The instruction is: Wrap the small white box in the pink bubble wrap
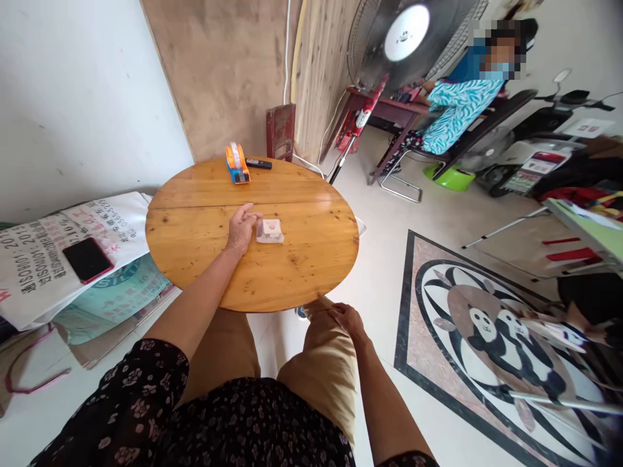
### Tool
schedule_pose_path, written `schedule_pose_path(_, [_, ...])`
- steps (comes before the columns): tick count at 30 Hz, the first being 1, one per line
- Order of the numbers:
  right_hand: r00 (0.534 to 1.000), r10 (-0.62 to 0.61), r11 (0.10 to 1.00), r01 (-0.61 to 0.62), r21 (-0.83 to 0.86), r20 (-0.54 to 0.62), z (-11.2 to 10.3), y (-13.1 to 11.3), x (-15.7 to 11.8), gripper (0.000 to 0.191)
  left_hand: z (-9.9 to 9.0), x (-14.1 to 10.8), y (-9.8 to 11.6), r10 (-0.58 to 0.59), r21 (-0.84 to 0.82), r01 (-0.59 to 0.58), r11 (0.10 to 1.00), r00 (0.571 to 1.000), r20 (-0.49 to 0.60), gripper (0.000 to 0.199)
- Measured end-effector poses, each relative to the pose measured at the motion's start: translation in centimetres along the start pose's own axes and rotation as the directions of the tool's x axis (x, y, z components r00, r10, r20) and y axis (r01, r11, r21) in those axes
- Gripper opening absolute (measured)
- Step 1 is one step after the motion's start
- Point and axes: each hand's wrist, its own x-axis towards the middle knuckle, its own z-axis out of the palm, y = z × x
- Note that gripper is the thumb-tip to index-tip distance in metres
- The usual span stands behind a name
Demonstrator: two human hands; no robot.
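On the oval wooden table (302, 259), my left hand (242, 227) rests with its fingers apart, holding nothing. Just right of its fingers lies a small clear plastic packet (270, 231) with a pale pink and white item inside. My right hand (348, 318) lies on my right knee, below the table's front edge, its fingers spread and nothing visible in them. Toward the table's back edge stands an orange and blue tape dispenser (237, 163), with a black oblong object (259, 163) beside it.
A standing fan (363, 117) is behind the table, right of a red wooden chair (281, 131). A phone (88, 260) lies on white sacks (43, 259) at the left. Farther right, a person (457, 110) sits at another table (384, 107).
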Motion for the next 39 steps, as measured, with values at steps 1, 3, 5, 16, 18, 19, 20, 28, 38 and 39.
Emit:
schedule_pose_path(1, [1.000, -0.001, 1.000, 0.001, 0.010, -0.006, 0.2, 0.2, 0.1, 0.033, 0.0, -0.1, 0.0, 0.003, -0.007, -0.003, 1.000, 1.000, -0.001, 0.040])
schedule_pose_path(3, [1.000, -0.004, 1.000, 0.005, 0.030, -0.021, 0.6, 0.5, 0.4, 0.033, 0.1, -0.2, 0.1, 0.009, -0.015, -0.009, 1.000, 1.000, -0.001, 0.038])
schedule_pose_path(5, [0.999, -0.011, 0.998, 0.013, 0.056, -0.040, 1.0, 0.7, 0.6, 0.033, 0.1, -0.3, 0.1, 0.012, -0.020, -0.012, 1.000, 1.000, 0.004, 0.035])
schedule_pose_path(16, [0.972, 0.026, 0.942, 0.054, 0.332, -0.232, 0.7, 1.6, -2.8, 0.037, 0.1, -1.1, 0.8, -0.038, -0.015, 0.039, 0.999, 0.999, 0.024, 0.026])
schedule_pose_path(18, [0.942, 0.049, 0.910, 0.095, 0.403, -0.331, -1.7, 1.1, -4.3, 0.041, 0.1, -1.2, 0.7, -0.050, -0.007, 0.050, 0.999, 0.999, 0.018, 0.026])
schedule_pose_path(19, [0.890, 0.069, 0.834, 0.197, 0.515, -0.452, -3.3, 0.3, -4.9, 0.039, 0.1, -1.2, 0.7, -0.054, -0.002, 0.054, 0.999, 0.999, 0.008, 0.027])
schedule_pose_path(20, [0.839, 0.065, 0.755, 0.313, 0.577, -0.540, -5.0, -1.0, -5.5, 0.037, 0.1, -1.2, 0.7, -0.056, 0.004, 0.056, 0.998, 0.998, -0.006, 0.028])
schedule_pose_path(28, [0.418, -0.783, 0.424, 0.900, 0.097, -0.460, -13.4, -19.5, -3.6, 0.016, -0.4, -1.9, 1.2, -0.084, 0.051, 0.081, 0.995, 0.995, 0.050, 0.039])
schedule_pose_path(38, [0.149, -0.980, 0.182, 0.944, -0.274, -0.134, -12.2, -26.4, 1.7, 0.021, -0.4, -2.7, 1.9, -0.183, 0.154, 0.146, 0.977, 0.946, 0.267, 0.064])
schedule_pose_path(39, [0.129, -0.984, 0.160, 0.938, -0.307, -0.119, -12.2, -26.6, 1.7, 0.019, -0.3, -2.7, 1.9, -0.181, 0.157, 0.140, 0.978, 0.943, 0.281, 0.066])
